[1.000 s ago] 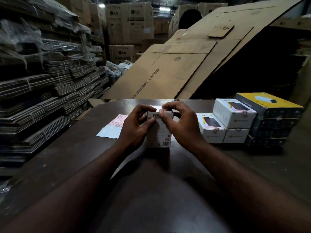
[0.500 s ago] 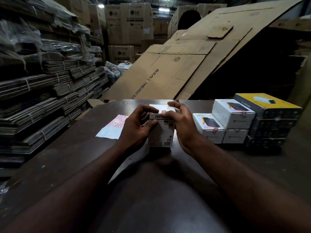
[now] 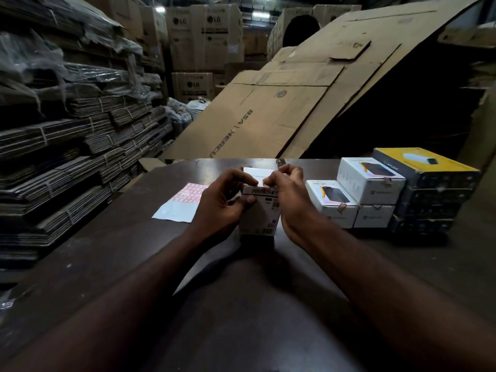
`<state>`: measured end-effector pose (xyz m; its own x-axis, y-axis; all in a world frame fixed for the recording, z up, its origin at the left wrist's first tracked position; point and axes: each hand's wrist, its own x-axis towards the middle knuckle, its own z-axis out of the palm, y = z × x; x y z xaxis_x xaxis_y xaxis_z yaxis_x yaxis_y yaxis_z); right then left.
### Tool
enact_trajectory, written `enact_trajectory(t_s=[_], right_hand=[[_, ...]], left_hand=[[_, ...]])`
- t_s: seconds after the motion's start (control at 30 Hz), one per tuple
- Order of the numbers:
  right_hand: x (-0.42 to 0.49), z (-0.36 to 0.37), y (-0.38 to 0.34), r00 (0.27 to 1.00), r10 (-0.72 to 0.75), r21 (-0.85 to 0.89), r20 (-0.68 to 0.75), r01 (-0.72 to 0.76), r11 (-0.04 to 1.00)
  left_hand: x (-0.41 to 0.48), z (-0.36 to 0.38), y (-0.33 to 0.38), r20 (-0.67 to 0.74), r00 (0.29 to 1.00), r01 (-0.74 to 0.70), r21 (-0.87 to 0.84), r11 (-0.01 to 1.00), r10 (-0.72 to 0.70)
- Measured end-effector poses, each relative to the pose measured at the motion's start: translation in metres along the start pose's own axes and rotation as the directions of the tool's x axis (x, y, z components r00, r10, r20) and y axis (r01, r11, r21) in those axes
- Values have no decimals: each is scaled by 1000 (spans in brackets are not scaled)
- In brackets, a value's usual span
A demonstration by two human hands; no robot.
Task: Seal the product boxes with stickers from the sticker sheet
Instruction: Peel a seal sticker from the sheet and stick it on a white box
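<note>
A white cardboard product box (image 3: 261, 214) with dark lettering stands upright on the dark brown desk (image 3: 107, 237), between the two hands; the left hand (image 3: 221, 204) grips its left side, thumb on the front face; the right hand (image 3: 292, 200) curls over the top edge, fingertips pinched at the flap; whether a sticker lies under them cannot be made out. The pale sheet of small red stickers (image 3: 182, 204) lies flat just left of the left hand, its right edge hidden behind it; to the right, small white boxes (image 3: 371, 185) are stacked beside dark boxes under a yellow-topped box (image 3: 426, 167), their print unreadable.
</note>
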<state>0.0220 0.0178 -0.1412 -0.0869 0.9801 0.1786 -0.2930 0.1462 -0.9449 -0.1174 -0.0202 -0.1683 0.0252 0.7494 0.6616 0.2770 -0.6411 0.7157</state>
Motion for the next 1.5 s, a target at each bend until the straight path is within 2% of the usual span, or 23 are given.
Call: enact_trajectory(t_s=[0.1,0.17,0.23,0.43,0.6,0.7,0.8,0.9,1.1,1.33,1.4,1.5], right_hand=[[1,-2,2,1000,17,19,16,-18,1000],[0,-4,3,996,44,81,77,-50,995],[-1,-5,4,992,46,55,114,-52,997],[3,-4,2,999,-30,-101,-12,29,994],[0,-10,5,994,22,-11,111,-21,1000],[3,-8,7,998,-8,-62,57,11,998],[7,-10,6,1000,-14,-44,-12,14,999],[8,-13,10,998,10,35,58,-12,999],[7,-16,18,966,8,-37,259,2,999],[11,-20,22,946,23,22,324,-32,999],[10,-20,22,947,11,22,322,-19,1000],[8,-21,23,959,-24,31,282,16,999]], left_hand=[[0,0,-1,17,1000,10,-11,1000,-10],[0,-2,-4,4,999,33,-27,999,-33],[-1,-3,-6,-11,998,57,-44,997,-57],[-1,1,-4,0,997,78,-35,996,-78],[-3,-2,-4,-14,994,106,-53,993,-107],[-2,-2,-3,-4,993,115,-44,992,-116],[-2,0,-1,12,993,122,-51,991,-122],[-2,-2,-2,-25,986,164,-74,984,-167],[1,-11,-7,-195,919,317,-150,937,-342],[7,-9,-20,-412,779,472,-112,874,-473],[8,-7,-16,-379,766,495,-168,853,-519],[8,0,-9,-222,757,539,-321,779,-615]])
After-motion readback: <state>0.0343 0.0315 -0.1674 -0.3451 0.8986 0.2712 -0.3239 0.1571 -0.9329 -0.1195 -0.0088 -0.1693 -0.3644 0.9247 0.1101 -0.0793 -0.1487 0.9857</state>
